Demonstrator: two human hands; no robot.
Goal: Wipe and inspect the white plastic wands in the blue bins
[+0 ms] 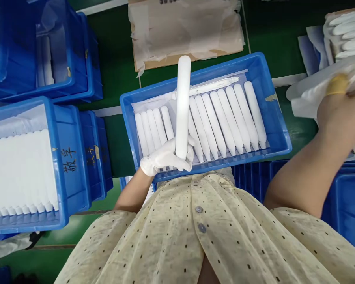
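My left hand (171, 156), in a white glove, is closed around the lower end of a smooth white rod-like tube (183, 102) with a rounded top. The tube stands upright above a blue plastic crate (279, 130). Inside the crate, similar white tubes (221, 122) with narrowed lower ends lie side by side in two groups, on a pale liner. At the far right, my right hand (340, 98), blurred, has a yellow cover on a finger. It is closed on a thin white sheet (307, 85), beside a pile of white tubes (349, 33).
Blue crates (73, 157) stand stacked at the left, the nearest holding a full row of white tubes (20, 169). Ahead lies a paper-covered cardboard piece (186, 31) on the green surface (112, 43). More blue crates (350, 197) sit at lower right.
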